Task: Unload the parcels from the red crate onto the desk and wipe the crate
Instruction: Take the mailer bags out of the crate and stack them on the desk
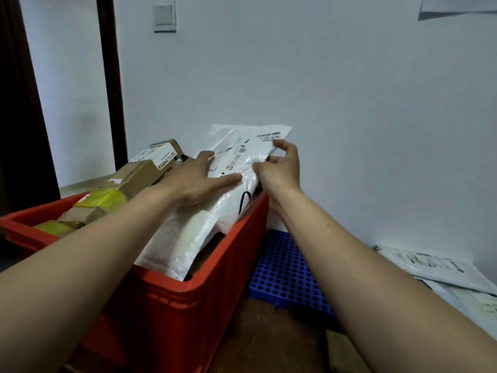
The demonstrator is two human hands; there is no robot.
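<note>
Pale wall [349, 76] behind red crate [188, 305]; left grip [196, 181] spread flat on white parcel [243, 157], right grip [279, 168] pinches it

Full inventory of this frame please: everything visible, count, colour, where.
crate: 1, red, lower left, holding parcels
labelled mailer: 1, white, top of the load, crate's far right
bubble mailer: 1, white, beneath it, along crate's right wall
cardboard boxes: at least 3, brown, left part of load
yellow-taped parcels: 2 seen, yellow, crate's left side
perforated panel: 1, blue, low, right of crate
flat mailers: several, white, lower right
wall switch: 1, white, upper left wall
paper sheet: 1, white, upper right wall
left hand: 1, flat on labelled mailer
right hand: 1, gripping its right edge
</note>
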